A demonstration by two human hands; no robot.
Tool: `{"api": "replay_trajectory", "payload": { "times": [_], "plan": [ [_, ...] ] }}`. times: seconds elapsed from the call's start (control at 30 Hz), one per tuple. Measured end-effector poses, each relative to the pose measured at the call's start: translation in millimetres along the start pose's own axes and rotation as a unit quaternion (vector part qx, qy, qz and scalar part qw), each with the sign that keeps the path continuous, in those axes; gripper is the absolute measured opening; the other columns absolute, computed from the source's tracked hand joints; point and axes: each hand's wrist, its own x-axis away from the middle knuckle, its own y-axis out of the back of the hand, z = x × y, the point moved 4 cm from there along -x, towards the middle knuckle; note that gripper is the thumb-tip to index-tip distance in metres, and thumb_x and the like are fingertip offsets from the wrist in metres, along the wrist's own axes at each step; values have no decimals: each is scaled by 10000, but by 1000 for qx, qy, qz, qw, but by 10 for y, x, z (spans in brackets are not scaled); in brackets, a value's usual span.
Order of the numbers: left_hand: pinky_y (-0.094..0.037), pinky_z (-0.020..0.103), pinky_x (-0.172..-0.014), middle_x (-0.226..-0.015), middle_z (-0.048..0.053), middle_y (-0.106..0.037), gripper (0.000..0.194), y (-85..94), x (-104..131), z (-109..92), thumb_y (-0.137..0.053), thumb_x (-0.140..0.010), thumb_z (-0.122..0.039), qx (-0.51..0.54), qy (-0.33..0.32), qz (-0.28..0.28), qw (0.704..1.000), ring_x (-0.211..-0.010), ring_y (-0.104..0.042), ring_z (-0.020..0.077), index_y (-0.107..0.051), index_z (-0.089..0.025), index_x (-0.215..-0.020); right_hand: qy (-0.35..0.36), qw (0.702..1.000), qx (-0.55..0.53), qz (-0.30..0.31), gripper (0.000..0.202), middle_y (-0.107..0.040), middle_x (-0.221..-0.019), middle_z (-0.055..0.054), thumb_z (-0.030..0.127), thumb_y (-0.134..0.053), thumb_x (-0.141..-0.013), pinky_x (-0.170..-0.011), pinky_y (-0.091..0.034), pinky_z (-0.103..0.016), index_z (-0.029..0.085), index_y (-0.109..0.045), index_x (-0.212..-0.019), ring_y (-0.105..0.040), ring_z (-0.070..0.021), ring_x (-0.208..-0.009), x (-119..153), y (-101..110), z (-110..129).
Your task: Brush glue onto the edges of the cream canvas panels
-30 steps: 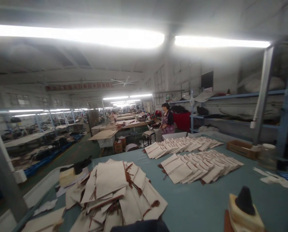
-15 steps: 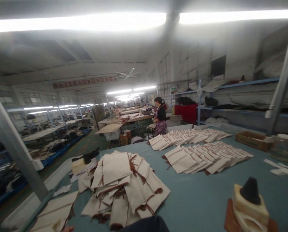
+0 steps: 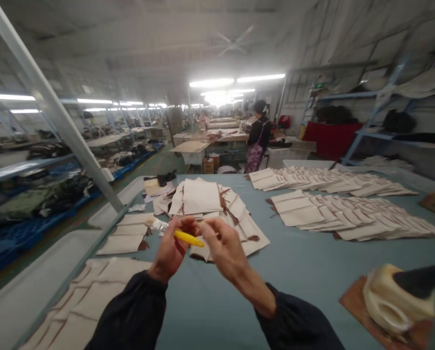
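A brush with a yellow handle [image 3: 190,238] and a pale bristle end lies across my left hand [image 3: 171,250], which is closed around it. The bristles point left. Close beside it, my right hand [image 3: 226,248] has its fingers pinched together near the handle's tip; what they hold, if anything, is hidden. Both hands are raised over the green table [image 3: 206,301]. Behind them rises a heap of cream fabric pieces [image 3: 199,194] with brown edges and ties. More cream pieces [image 3: 104,287] lie overlapped along the left edge.
Two fanned rows of cream pieces [image 3: 312,211] lie at the right back. A cream plastic container with a black cone-shaped top [image 3: 389,296] stands on a brown board at the front right. A metal post [image 3: 64,126] slants up at the left. Further off, a person [image 3: 258,138] stands by tables.
Both hands have come up into the middle of the view, the left with the brush. The camera has tilted down and swung left, showing more pieces along the left edge.
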Motion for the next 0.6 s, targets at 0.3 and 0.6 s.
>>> {"api": "replay_trajectory", "payload": {
  "times": [0.3, 0.6],
  "plan": [
    [-522, 369, -1038, -1463, 75, -635, 571, -235, 553, 760, -603, -933, -651, -49, 163, 78, 982, -1345, -559, 287, -691, -260, -1340, -83, 984, -156, 27, 518, -705, -942, -27, 617, -715, -825, -688, -550, -313, 252, -617, -1179, -655, -175, -736, 808, 66, -725],
    [-509, 371, -1060, -1230, 88, -749, 532, -175, 696, 1347, -539, -1000, -583, -47, 217, 37, 974, -1214, -648, 280, -684, -197, -1336, -177, 958, -174, -144, 269, -631, -759, 48, 439, -568, -893, -686, -510, -226, 209, -672, -985, -590, -106, -683, 952, 73, -758]
  ]
}}
